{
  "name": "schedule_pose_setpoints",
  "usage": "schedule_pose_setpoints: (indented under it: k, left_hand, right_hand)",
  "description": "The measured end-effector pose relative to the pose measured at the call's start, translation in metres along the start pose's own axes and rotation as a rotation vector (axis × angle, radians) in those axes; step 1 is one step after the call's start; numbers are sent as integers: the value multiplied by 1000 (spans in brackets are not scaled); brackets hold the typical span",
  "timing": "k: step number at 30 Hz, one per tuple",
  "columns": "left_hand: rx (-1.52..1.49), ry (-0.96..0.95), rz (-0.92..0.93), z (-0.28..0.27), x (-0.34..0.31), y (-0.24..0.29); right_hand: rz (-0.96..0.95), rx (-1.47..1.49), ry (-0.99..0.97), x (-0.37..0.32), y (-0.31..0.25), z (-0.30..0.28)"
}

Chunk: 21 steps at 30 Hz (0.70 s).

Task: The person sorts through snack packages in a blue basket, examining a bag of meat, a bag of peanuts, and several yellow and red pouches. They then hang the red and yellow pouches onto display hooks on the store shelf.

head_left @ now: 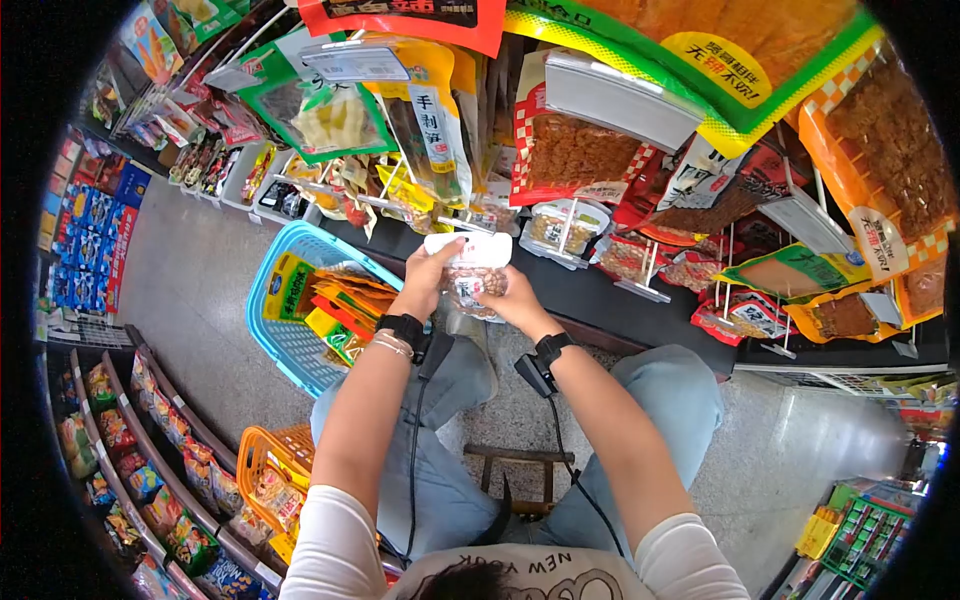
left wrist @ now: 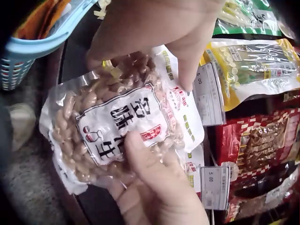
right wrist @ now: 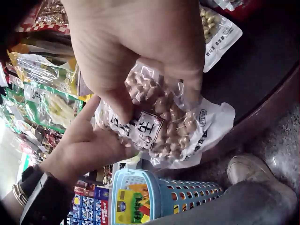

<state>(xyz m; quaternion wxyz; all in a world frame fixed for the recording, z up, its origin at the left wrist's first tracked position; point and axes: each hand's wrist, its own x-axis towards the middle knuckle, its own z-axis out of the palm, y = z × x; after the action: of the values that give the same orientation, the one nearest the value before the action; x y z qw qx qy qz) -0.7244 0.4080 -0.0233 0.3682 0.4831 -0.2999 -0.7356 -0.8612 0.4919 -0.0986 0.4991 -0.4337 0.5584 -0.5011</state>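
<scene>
A clear and white vacuum bag of peanuts [head_left: 468, 286] is held in front of the shelf, over the gap between the person's knees. The left hand [head_left: 424, 276] grips its left side near the white top, thumb on the front. On the other side the right hand [head_left: 515, 299] pinches the bag, its thumb [left wrist: 140, 152] lying across the printed label. That label [left wrist: 123, 123] has black characters and a small red mark in the left wrist view. In the right wrist view, peanuts show through the clear film below the right hand's fingers.
A blue basket [head_left: 283, 352] with several yellow and orange packets stands at the left. Hanging snack bags and price tags [head_left: 625, 100] crowd the rack ahead. An orange basket [head_left: 257, 470] is behind left, beside snack shelves [head_left: 165, 440]. A low stool [head_left: 515, 455] sits between the legs.
</scene>
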Motion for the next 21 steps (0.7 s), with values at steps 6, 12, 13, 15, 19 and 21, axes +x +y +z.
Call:
schedule_pose_setpoints:
  k: [6,12,13,15,19,21]
  left_hand:
    - [82,-23,3,4,16,-13]
    - [26,-30,111,1,28,-20]
    - [21,-43,122,0,29,-20]
    - [8,-50,129,-2,31,-21]
    - [-35,-82,148,-7,34,-27]
    - [-58,-127,137,-15,34,-33]
  right_hand:
    - [14,65,94,6,2,-11]
    - [-76,-24,118,20,-5,-19]
    - [-83,-35,125,21,-10,-19]
    - [-101,-47,152,20,-21,-17]
    - [-131,-124,184,25,-5,-14]
    - [-188,-108,204,24,1,-13]
